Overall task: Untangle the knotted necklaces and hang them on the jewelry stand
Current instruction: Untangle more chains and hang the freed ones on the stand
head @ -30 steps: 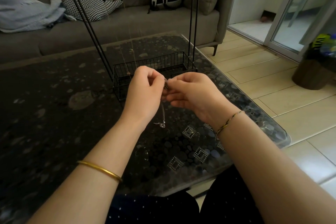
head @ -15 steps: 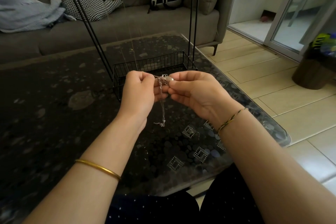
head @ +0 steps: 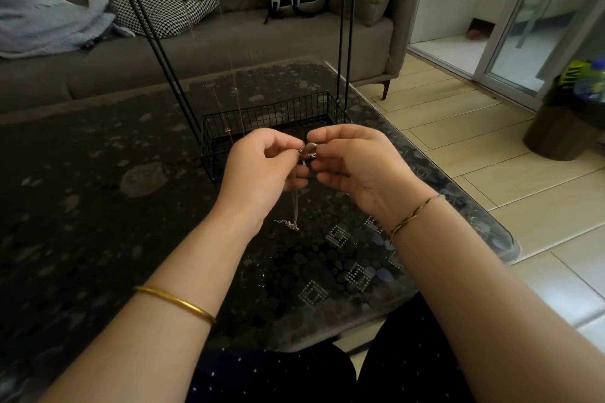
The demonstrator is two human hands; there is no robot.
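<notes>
The necklace (head: 295,203) hangs between both hands above the table (head: 98,206), its pendant (head: 308,149) pinched by left hand (head: 262,170) and right hand (head: 357,163) fingertips, likely to work the tangle; the stand (head: 271,118) waits just behind, thin chains already hanging there.

- We see our left hand (head: 262,170) and right hand (head: 357,167) pinching a silver necklace (head: 295,203) above the table (head: 98,206).
- A stand (head: 271,121) sits just behind.
</notes>
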